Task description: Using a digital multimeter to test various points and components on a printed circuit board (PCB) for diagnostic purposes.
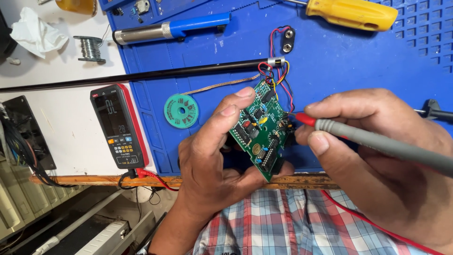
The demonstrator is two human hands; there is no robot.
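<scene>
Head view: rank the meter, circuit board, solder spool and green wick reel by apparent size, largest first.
1. Meter
2. Circuit board, closer to the camera, so unsure
3. Green wick reel
4. Solder spool, close to the reel

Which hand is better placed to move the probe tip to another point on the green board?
Right. The right hand already holds the grey probe, its red tip at the green circuit board. The left hand grips the board, steadying it.
</scene>
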